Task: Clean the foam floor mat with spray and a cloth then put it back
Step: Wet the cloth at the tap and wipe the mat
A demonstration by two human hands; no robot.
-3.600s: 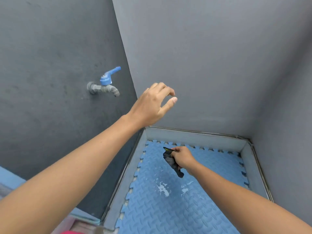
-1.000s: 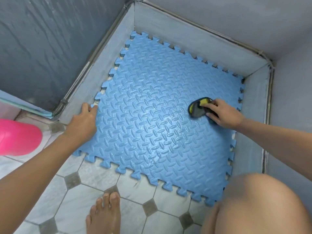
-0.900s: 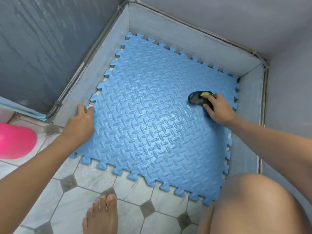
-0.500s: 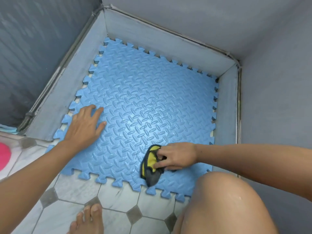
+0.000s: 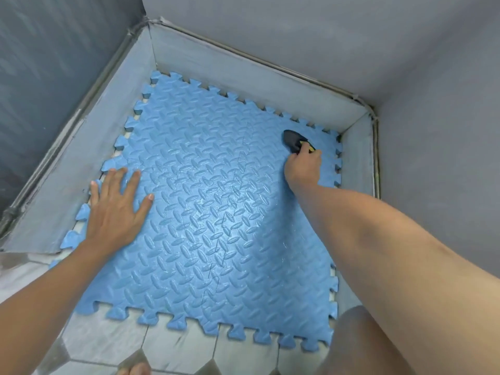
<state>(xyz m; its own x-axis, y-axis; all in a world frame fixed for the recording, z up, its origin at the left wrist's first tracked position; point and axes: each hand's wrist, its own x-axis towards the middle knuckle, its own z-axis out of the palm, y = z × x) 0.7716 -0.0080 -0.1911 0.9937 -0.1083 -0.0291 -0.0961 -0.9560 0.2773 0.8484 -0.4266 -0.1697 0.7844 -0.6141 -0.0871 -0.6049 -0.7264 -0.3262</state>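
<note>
A blue foam floor mat (image 5: 216, 217) with a raised tread pattern and jigsaw edges lies flat in a walled corner. My left hand (image 5: 116, 209) presses flat on its left side, fingers spread. My right hand (image 5: 303, 165) is closed on a dark cloth with a yellow patch (image 5: 293, 140), which touches the mat near the far right corner. The mat's middle looks wet and shiny. No spray bottle is in view.
Low grey kerbs (image 5: 81, 163) border the mat on the left, back and right, under grey walls. Grey tiled floor (image 5: 173, 350) lies in front. My toes (image 5: 136, 369) and right knee (image 5: 359, 345) show at the bottom edge.
My right hand has swept the cloth from the near edge of the mat to its far right corner. My left hand stays pressed flat on the left side.
</note>
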